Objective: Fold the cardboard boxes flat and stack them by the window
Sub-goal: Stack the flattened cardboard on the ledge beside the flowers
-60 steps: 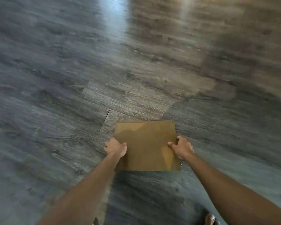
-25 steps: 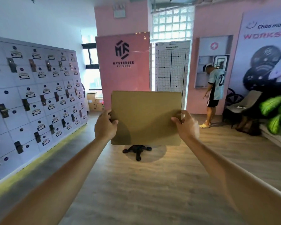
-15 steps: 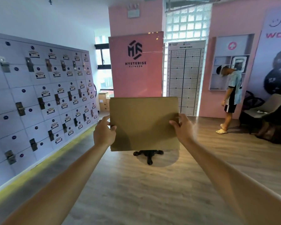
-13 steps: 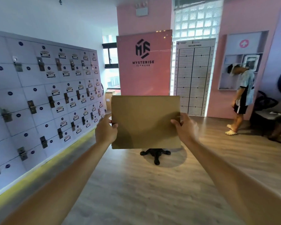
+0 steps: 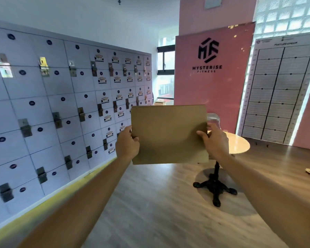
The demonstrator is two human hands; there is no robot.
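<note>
From the head view, a flattened cardboard box (image 5: 169, 134) is held upright at the centre of the frame, both arms stretched out in front. The left hand (image 5: 127, 143) has its grip closed on the box's left edge, thumb on the near face; the right hand (image 5: 215, 141) pinches the right edge the same way. Behind the box, at centre right, stands a round tabletop (image 5: 239, 144) on a black pedestal. A wall of lockers (image 5: 61, 113) fills the left of the frame. A pink banner (image 5: 211, 72) rises at upper centre, with a window (image 5: 166, 72) just left of it and a small carton (image 5: 159, 103) below that window.
</note>
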